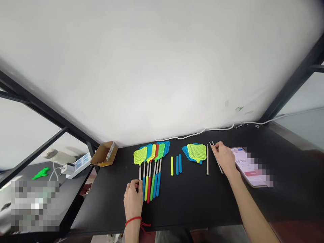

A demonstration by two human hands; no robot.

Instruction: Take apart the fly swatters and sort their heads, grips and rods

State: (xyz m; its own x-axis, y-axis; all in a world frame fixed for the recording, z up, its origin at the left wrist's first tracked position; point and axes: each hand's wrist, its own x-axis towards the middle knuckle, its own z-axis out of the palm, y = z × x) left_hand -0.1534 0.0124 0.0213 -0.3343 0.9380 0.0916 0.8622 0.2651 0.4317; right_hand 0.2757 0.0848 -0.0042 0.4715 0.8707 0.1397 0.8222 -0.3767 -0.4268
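Observation:
My left hand [133, 196] is closed around the handle end of a yellow-green fly swatter [140, 156], the leftmost in a fanned row. Several assembled fly swatters [153, 184] in blue, yellow, red and green lie just right of it, heads overlapping. My right hand [224, 158] has its fingers closed at the upper part of thin metal rods [218, 163] lying on the table. Another metal rod [208, 162] lies a little to their left. Between the hands are loose swatter heads [196, 152], yellow-green over blue, a yellow-green handle [172, 166] and two blue handles [177, 165].
A phone [249, 167] showing a timer lies right of my right hand. An open cardboard box [104, 154] stands at the black table's [187, 206] left back corner. A white cable [192, 135] runs along the wall. A power strip [80, 164] is on the left surface.

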